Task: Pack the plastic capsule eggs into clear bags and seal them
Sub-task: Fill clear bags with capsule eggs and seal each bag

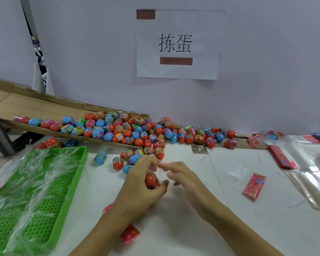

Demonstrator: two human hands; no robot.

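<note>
Left hand: as I look down through the head camera, my left hand (137,183) has its fingers and thumb curled round an orange-red capsule egg (151,180) just above the white tabletop (192,228).
Right hand: my right hand (183,180) is just beside the left, fingers loosely spread and blurred; I cannot tell whether they pinch anything.
Held egg: it sits at the middle of the tabletop, between thumb and fingers, and a faint clear film shows round it, too blurred to name.
Loose eggs: a few blue and orange capsule eggs (118,162) lie just beyond my left hand's fingers.
Egg pile: the main heap of eggs (137,132) spreads along the wall, partly on a tilted cardboard sheet (44,109) and partly on the tabletop.
Green tray: a perforated green tray (50,200) lies on the left, with clear plastic strips strewn over it.
Pink packets: one pink packet (254,186) lies to the right of my hands; another (130,234) lies near my left forearm, and a stack of pink packets (281,157) lies farther right.
Clear bags: clear bags (308,174) lie at the far right edge.
Wall sign: a white paper sign (177,44) with two large characters hangs on the wall above the heap.
</note>
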